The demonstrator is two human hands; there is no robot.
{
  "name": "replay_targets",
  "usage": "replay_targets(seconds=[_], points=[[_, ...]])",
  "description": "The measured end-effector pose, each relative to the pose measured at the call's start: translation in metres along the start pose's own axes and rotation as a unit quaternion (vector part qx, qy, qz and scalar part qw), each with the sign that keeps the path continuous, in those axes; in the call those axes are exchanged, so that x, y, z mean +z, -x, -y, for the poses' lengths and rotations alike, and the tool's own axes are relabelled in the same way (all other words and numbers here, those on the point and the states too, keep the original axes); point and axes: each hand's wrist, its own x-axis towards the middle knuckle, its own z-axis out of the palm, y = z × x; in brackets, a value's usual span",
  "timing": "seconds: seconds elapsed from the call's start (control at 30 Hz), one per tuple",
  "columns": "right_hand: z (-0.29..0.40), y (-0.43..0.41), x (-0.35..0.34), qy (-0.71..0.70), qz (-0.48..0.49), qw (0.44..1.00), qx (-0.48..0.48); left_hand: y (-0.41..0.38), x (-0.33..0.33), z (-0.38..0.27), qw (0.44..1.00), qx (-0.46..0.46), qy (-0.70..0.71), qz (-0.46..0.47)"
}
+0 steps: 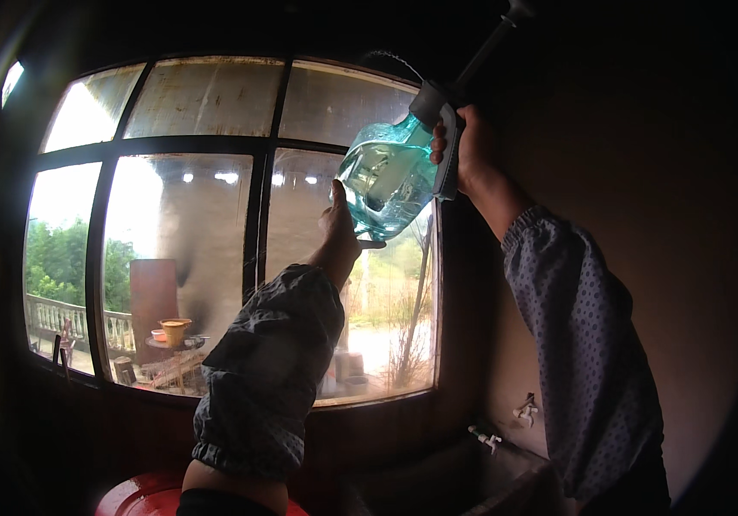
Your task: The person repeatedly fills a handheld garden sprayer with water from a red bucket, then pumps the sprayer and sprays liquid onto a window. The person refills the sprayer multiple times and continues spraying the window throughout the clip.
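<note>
A translucent green pump spray bottle with clear liquid in it is raised, tilted, before a framed window. Its dark head points up and left, and a thin stream of liquid arcs from it. My right hand is closed around the bottle's grey handle. Under the bottle's base, my left hand supports it with the thumb up along its side. Patterned sleeve covers are on both forearms.
Two taps, one on the wall and one lower, are by a dark sink at lower right. A red round lid or basin is at the bottom left. Outside the glass are a yellow bucket and a balustrade.
</note>
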Motion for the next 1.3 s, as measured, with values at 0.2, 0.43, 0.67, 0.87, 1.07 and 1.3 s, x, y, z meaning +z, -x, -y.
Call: replay_targets(seconds=[0.2,0.43,0.67,0.87,1.07,1.3], points=[[0.001,0.004,0.006,0.015,-0.002,1.000,0.011,-0.015,-0.008,0.011,0.999,-0.005,0.037,0.025],[0.007,0.009,0.009,0.029,-0.028,0.999,0.012,-0.016,-0.005,0.024,0.990,0.033,0.057,0.124],[0.006,0.006,0.009,0.041,-0.029,0.999,0.020,-0.018,-0.002,0.032,0.991,-0.002,0.083,0.108],[0.008,0.002,-0.002,0.046,-0.034,0.998,0.016,0.010,0.004,0.040,0.977,0.132,0.000,0.166],[0.023,0.026,0.007,0.061,-0.007,0.997,0.041,0.031,0.009,0.041,0.987,-0.002,0.122,0.105],[0.016,0.153,-0.015,0.069,-0.017,0.986,0.152,0.155,-0.048,0.125,0.984,-0.026,0.170,0.043]])
